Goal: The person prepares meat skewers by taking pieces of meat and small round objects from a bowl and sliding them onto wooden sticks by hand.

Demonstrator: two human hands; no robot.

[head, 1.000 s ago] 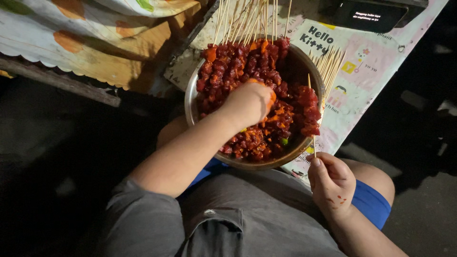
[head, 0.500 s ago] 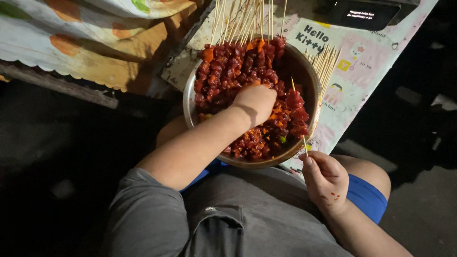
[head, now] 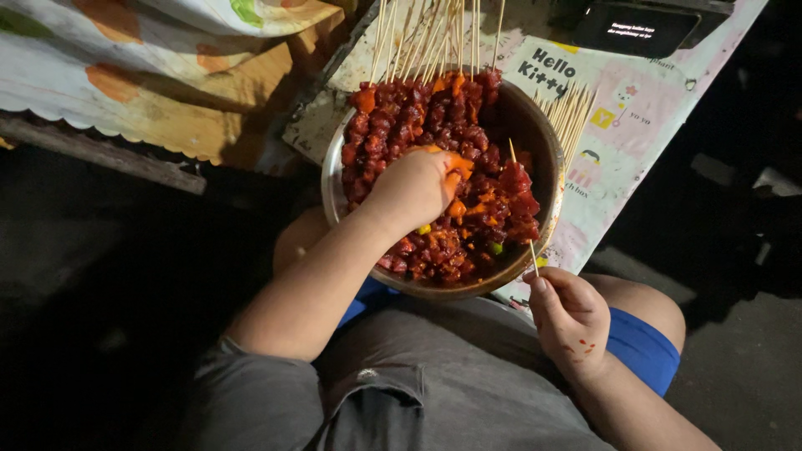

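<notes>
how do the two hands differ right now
The left hand is down in the metal bowl, fingers buried among the red meat pieces; the right hand is outside the bowl, just below its rim. The left hand holds no stick that shows; the right hand pinches a thin wooden skewer that points up over the meat. The left hand shows its back; the right hand is curled, with red spots on it. Both are bare.

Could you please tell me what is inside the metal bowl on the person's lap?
The metal bowl holds red marinated meat chunks with orange pieces; the left hand covers the middle.
</notes>
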